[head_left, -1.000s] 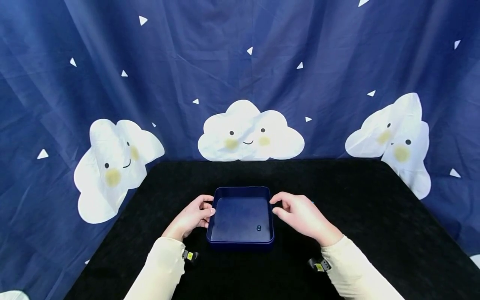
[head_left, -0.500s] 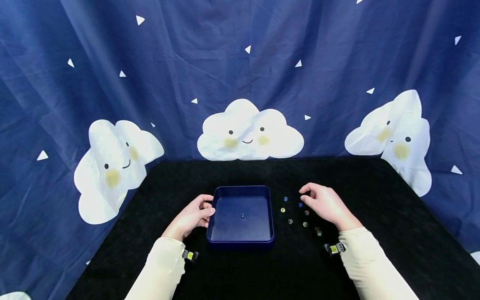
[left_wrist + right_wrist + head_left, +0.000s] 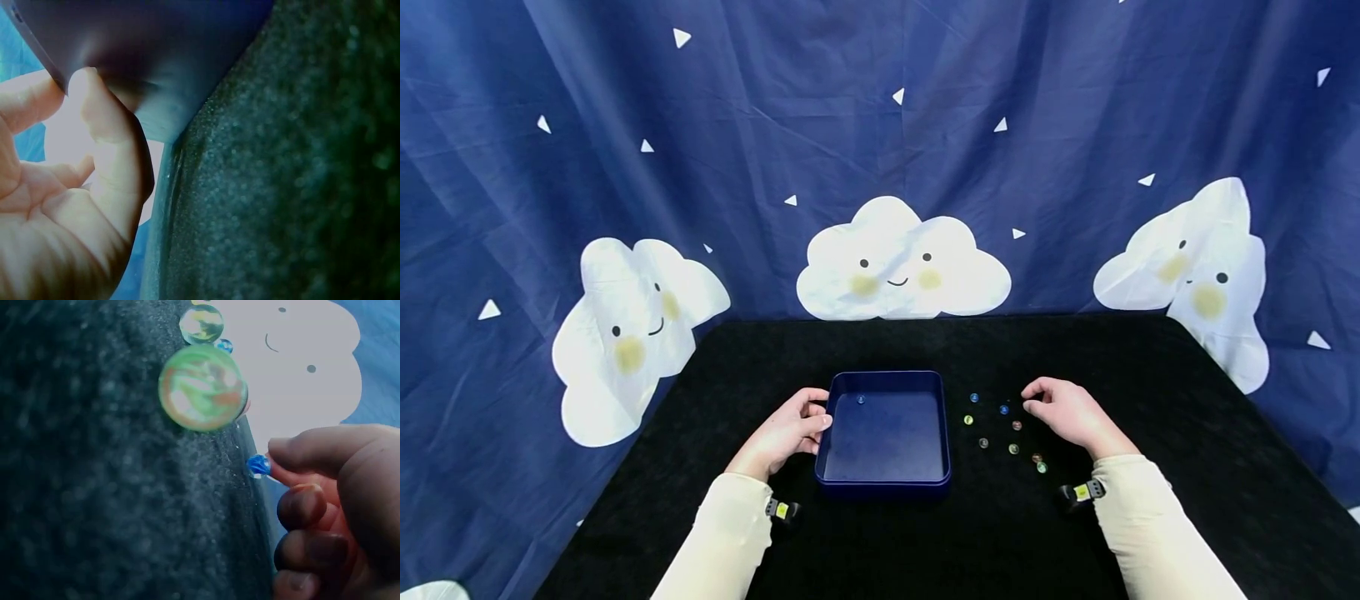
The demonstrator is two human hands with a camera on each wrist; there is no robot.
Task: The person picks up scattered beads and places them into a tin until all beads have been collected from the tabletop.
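Observation:
My left hand [image 3: 782, 432] holds the left wall of a dark blue tray [image 3: 885, 482], thumb on the near side and the other fingers beyond. In the left wrist view the thumb [image 3: 109, 134] presses against the tray [image 3: 144, 44]. A small glass marble [image 3: 861, 400] lies inside the tray near its back left corner. To the right of the tray, my right hand [image 3: 1071, 414] has its thumb and index finger close together low over the black table. In the right wrist view a blue marble [image 3: 257, 464] is at those fingertips, and the other fingers [image 3: 306, 534] are curled.
Several marbles lie between the tray and my right hand, among them a blue one [image 3: 974, 398], a yellow-green one [image 3: 968, 420] and a greenish one [image 3: 1041, 467]. A blue curtain [image 3: 895, 158] with clouds hangs behind the black tabletop [image 3: 880, 542].
My right hand has moved right, away from the tray's right wall, uncovering several marbles. The marble inside the tray has rolled back and to the left. My left hand stays at the tray.

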